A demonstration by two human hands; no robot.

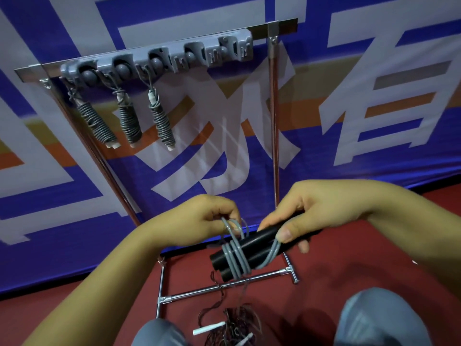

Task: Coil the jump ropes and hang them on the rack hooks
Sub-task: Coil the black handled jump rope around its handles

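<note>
Head view: two grey-trousered knees (379, 318) frame the bottom edge. Between them, below the hands, a tangled dark rope (234, 323) with white handles lies on the red floor (374, 265). Above it, the right hand (321, 211) grips two smooth black handles (252, 250) side by side, thumb pressing the cord. A grey cord (235, 258) wraps their near ends in several tight turns. The left hand (204, 221), just left of the handles, pinches a loop of that cord in curled fingers. Beyond the hands stands a chrome rack (274, 126); its grey plastic hook bar (159, 61), up and left, carries three coiled grey ropes (129, 118). A blue banner (349, 78) with pale lettering fills the background.
</note>
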